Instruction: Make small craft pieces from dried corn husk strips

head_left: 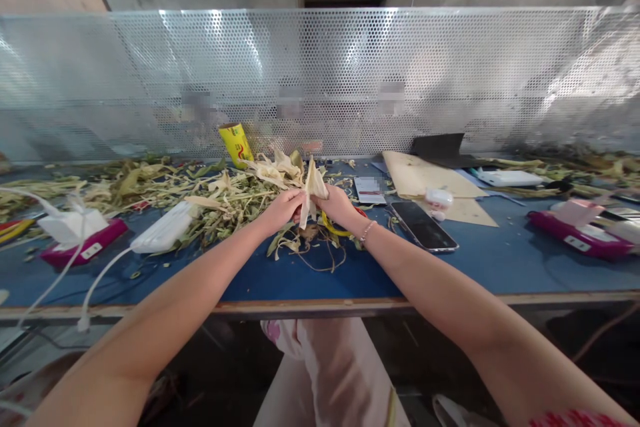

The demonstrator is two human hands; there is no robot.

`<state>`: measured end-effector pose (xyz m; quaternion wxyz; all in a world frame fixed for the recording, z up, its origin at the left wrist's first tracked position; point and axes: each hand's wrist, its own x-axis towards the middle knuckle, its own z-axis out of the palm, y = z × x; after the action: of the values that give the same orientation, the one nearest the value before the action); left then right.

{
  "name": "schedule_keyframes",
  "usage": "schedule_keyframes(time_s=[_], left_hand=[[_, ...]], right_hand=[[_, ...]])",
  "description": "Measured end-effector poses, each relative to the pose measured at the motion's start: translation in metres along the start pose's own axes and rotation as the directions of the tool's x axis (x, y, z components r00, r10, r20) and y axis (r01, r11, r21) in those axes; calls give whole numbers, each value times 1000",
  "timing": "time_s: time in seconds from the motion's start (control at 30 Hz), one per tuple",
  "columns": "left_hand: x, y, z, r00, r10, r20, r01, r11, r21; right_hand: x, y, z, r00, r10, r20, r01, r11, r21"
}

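Observation:
Above the middle of the blue table, my left hand (286, 209) and my right hand (341, 204) are close together, both closed on a pale dried corn husk (314, 181) that sticks up between them. The exact finger grip is partly hidden behind the husk. More pale husks (275, 170) lie just beyond my left hand, on a heap of dry greenish plant scraps (227, 197). Under my hands are thin brown strings (325, 268) and loose husk bits. Part of a yellow band (331, 225) shows beneath my right hand.
A yellow can (236, 145) leans at the back by a perforated metal screen (320, 67). On the right lie a phone (424, 225), an earbud case (439, 199) and brown card (425, 177). Purple power strips (85, 247) and a white power bank (163, 230) with cables flank my arms.

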<state>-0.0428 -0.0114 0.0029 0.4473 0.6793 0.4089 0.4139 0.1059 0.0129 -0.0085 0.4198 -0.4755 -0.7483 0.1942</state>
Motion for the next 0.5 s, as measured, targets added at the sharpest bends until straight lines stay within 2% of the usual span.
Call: schedule_keyframes(time_s=[0.1, 0.3, 0.4, 0.5], left_hand=[[2, -1, -1, 1000, -13, -11, 12, 999, -52], [5, 2, -6, 984, -29, -176, 39, 998, 54], [6, -1, -8, 981, -9, -195, 23, 997, 71], [8, -5, -9, 984, -7, -178, 9, 1000, 11]], right_hand=[[-1, -4, -1, 1000, -3, 19, 3, 1000, 20], [-3, -8, -2, 999, -36, 20, 32, 988, 154], [-3, -6, 0, 998, -58, 31, 52, 983, 175], [-3, -7, 1, 996, -77, 50, 66, 979, 194]])
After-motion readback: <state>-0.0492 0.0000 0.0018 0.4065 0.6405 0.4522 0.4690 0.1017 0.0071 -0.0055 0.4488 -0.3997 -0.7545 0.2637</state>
